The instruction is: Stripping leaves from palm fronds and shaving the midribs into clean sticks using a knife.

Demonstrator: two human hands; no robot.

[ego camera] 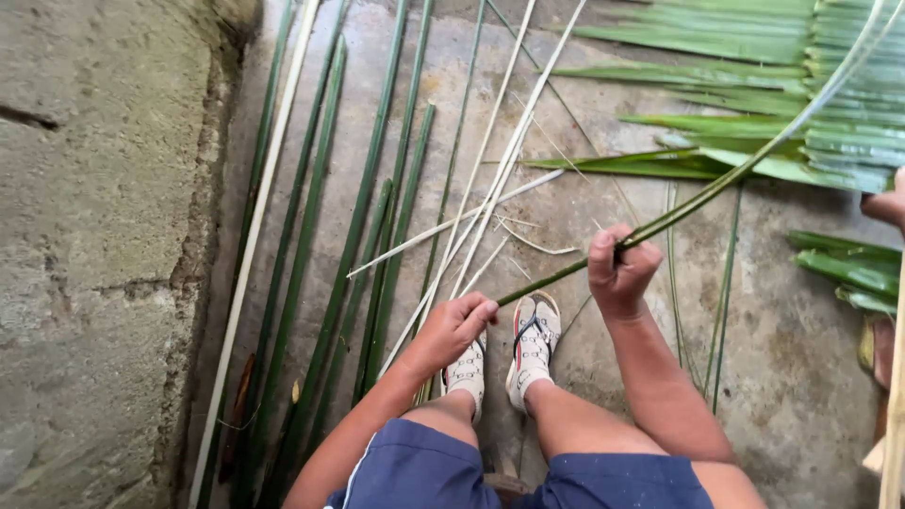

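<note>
Our right hand [617,273] is fisted tight around a long green palm stem [716,184], thumb up, forearm angled in from the lower right. Our left hand [457,325] curls closed on the stem's lower end, just above our sandalled feet [533,344]. The smooth, thin stem slants up toward the floor's far right corner, where flat green leaves [754,38] lie. Pale peeled strips [490,179] and dark green strips [311,236] run lengthwise beside the rough concrete wall [94,236] at the floor's left edge.
</note>
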